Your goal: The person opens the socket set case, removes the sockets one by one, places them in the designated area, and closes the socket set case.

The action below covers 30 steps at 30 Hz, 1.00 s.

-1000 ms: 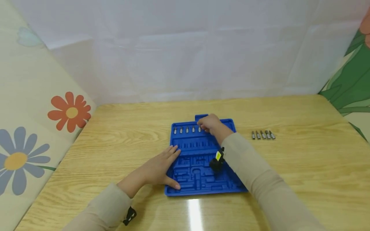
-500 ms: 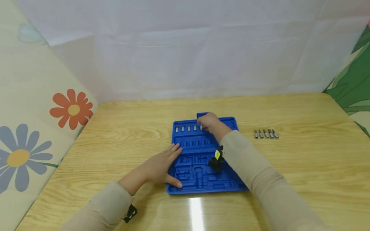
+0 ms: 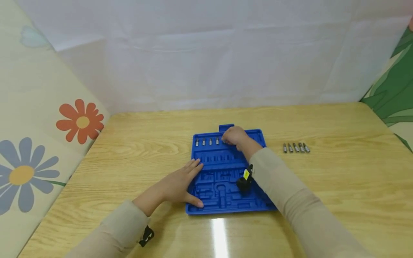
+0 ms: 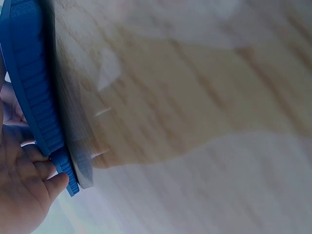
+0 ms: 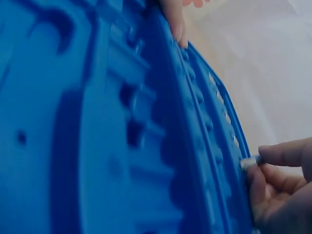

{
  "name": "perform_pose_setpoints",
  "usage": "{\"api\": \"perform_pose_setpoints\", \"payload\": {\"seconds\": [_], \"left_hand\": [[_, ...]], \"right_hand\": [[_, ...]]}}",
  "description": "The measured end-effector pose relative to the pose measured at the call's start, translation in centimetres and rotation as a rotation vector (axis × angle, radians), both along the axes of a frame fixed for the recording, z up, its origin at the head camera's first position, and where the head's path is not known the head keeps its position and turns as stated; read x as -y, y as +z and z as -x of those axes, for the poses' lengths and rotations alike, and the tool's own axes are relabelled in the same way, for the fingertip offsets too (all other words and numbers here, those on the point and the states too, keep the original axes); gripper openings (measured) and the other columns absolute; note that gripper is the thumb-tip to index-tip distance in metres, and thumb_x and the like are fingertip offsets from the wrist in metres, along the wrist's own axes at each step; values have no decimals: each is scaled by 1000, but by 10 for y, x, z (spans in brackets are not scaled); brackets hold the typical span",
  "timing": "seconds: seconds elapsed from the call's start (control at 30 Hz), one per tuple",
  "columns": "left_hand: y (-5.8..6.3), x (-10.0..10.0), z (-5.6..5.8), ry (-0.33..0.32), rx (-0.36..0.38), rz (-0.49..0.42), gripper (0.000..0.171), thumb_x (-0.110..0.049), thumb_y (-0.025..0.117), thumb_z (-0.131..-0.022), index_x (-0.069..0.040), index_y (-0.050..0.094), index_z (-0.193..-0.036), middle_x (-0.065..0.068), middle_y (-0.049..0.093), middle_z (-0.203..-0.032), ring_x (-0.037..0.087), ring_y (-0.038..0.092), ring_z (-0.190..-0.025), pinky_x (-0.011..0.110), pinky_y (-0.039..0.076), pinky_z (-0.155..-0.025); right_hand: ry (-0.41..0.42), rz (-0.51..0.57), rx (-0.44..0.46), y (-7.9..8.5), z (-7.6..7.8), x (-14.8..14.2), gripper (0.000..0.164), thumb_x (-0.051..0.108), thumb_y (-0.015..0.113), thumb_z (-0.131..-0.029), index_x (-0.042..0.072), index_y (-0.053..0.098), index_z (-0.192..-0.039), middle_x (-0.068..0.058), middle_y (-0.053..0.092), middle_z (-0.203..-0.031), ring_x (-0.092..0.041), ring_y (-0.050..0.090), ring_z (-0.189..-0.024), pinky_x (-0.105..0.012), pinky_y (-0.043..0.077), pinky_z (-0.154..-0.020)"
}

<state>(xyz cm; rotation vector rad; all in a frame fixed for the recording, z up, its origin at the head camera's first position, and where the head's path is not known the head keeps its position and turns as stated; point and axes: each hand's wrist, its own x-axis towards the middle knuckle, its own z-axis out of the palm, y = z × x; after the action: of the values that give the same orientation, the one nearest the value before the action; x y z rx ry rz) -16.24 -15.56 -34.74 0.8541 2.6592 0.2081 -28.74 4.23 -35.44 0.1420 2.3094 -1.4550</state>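
Observation:
A blue moulded tool case [image 3: 209, 166] lies open on the table. My left hand [image 3: 180, 182] rests on its left edge, fingers spread and thumb on the front left corner. At the back row my right hand [image 3: 237, 137] pinches a small metal screwdriver bit [image 5: 251, 162] between thumb and finger, as the right wrist view shows. To its left, several seated bits [image 3: 210, 141] stand in a line in the same row. In the left wrist view, fingers of the left hand [image 4: 24, 180] touch the case's side wall [image 4: 36, 83].
Several more bits [image 3: 296, 148] lie side by side on the wooden table [image 3: 338, 179], right of the case. A blue tab [image 3: 226, 127] sticks out at the case's back edge. A white sheet [image 3: 193, 64] hangs behind the table.
The right hand has shifted slightly at the row, and its fingers now cover more of the pinched bit. The left hand stays on the case edge. The view has shifted a little.

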Motion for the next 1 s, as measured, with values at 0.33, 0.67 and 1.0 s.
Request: {"api": "perform_pose_setpoints", "payload": {"seconds": [0.33,0.67,1.0], "left_hand": [[0,0,0,1,10,1,112,-69,55,-59,-1,15,-137,18,7,-141,31,3,-128,43,17,-101],[2,0,1,-8,-7,11,112,-70,54,-59,0,16,-137,19,8,-141,32,4,-128,44,18,-100],[1,-3,1,-10,-57,57,113,-73,51,-57,0,18,-137,18,13,-141,32,9,-128,42,17,-101]], "right_hand": [[-40,75,-19,-5,-3,-4,19,5,55,-84,2,59,-102,-11,55,-106,-21,55,-92,-29,45,-76],[-88,116,-2,-4,-2,-4,22,9,53,-85,3,58,-106,-10,56,-105,-20,54,-90,-30,45,-76],[-115,236,-17,-3,-5,-5,20,9,52,-87,-2,55,-103,-12,53,-101,-21,51,-82,-29,45,-75]]}}
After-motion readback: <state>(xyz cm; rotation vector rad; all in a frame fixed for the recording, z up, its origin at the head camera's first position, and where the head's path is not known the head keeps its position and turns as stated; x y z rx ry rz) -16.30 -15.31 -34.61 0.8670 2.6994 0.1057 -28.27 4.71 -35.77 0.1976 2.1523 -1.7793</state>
